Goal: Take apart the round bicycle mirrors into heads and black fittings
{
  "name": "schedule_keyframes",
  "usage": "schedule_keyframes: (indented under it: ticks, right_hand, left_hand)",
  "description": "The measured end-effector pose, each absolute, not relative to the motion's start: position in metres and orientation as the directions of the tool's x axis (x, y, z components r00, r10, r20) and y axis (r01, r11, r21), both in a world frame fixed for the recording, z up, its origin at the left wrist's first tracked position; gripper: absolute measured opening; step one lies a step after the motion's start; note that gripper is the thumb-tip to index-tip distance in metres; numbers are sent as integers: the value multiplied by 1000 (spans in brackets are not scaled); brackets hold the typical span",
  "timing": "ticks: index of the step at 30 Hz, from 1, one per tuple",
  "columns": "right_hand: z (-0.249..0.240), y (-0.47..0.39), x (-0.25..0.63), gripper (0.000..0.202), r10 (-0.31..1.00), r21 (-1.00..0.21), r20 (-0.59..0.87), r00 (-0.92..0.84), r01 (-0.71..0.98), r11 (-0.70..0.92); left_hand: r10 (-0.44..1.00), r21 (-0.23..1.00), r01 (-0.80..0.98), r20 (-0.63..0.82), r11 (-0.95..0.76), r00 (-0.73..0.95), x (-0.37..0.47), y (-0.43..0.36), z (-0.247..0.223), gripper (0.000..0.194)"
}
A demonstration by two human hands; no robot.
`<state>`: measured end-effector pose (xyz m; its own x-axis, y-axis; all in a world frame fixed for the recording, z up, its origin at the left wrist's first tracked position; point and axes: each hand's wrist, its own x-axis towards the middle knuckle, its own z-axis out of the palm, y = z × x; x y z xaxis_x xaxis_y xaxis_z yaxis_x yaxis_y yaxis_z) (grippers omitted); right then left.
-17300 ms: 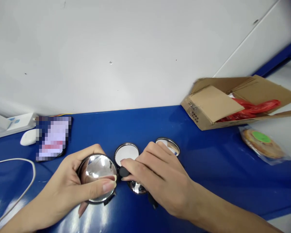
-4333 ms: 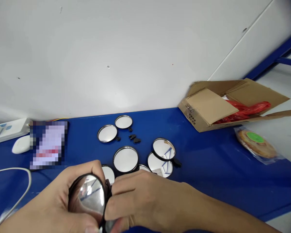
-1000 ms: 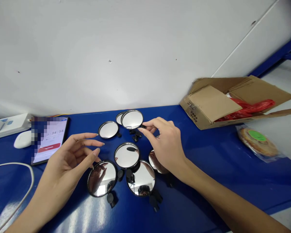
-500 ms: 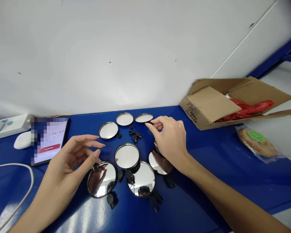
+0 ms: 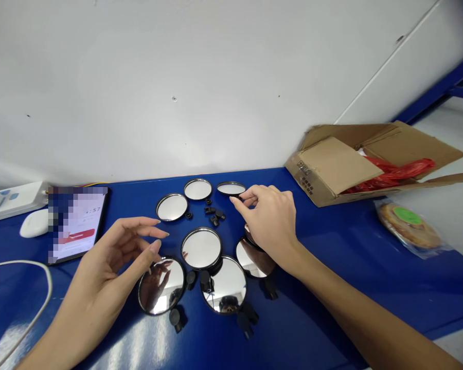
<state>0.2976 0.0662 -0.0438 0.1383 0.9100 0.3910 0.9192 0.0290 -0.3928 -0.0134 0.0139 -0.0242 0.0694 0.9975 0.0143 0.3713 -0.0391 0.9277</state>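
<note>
My right hand [image 5: 272, 218] pinches the black stub under a small round mirror [image 5: 231, 188] at the back of the group, and that mirror sits tilted. Beneath this hand lies another round mirror [image 5: 254, 258], partly covered by it. My left hand [image 5: 113, 267] is open with fingers apart, hovering beside the front-left mirror [image 5: 162, 285], holding nothing. A middle mirror [image 5: 201, 248] overlaps the front mirror [image 5: 227, 288]. Two more mirrors, a left one [image 5: 172, 207] and a back one [image 5: 198, 189], lie behind. Small black clamp parts [image 5: 215, 217] are clustered between them.
On the blue table [image 5: 312, 318], a phone [image 5: 79, 231] and a white rounded case [image 5: 34, 223] stand left, with a white cable [image 5: 42, 303] in front. An open cardboard box [image 5: 324, 174] with a red bag and a wrapped round pastry [image 5: 409, 226] are right. A white wall rises behind.
The back-right mirror has shifted slightly to the right, with my right hand still at its edge. My left hand has barely moved.
</note>
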Motion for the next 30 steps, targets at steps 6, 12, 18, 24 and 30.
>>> schedule_keyframes:
  ticks: [6, 12, 18, 24, 30]
  right_hand:
    - [-45, 66, 297, 35, 936, -354, 344, 77, 934, 54]
    - [-46, 66, 294, 33, 952, -367, 300, 58, 928, 60]
    - [-47, 65, 296, 7, 961, -414, 277, -16, 901, 134]
    - [-49, 63, 295, 13, 947, -416, 316, -54, 889, 189]
    - [-47, 63, 293, 21, 937, -420, 330, -111, 872, 251]
  left_hand:
    - [997, 922, 386, 16, -44, 74, -14, 13, -24, 47]
    - [997, 919, 393, 7, -35, 72, -11, 12, -21, 47]
    - [997, 923, 384, 1, -33, 83, -12, 12, -24, 45]
    - [997, 919, 392, 2, -34, 82, -13, 11, -25, 42]
    - [995, 919, 394, -2, -36, 95, -14, 11, -26, 44]
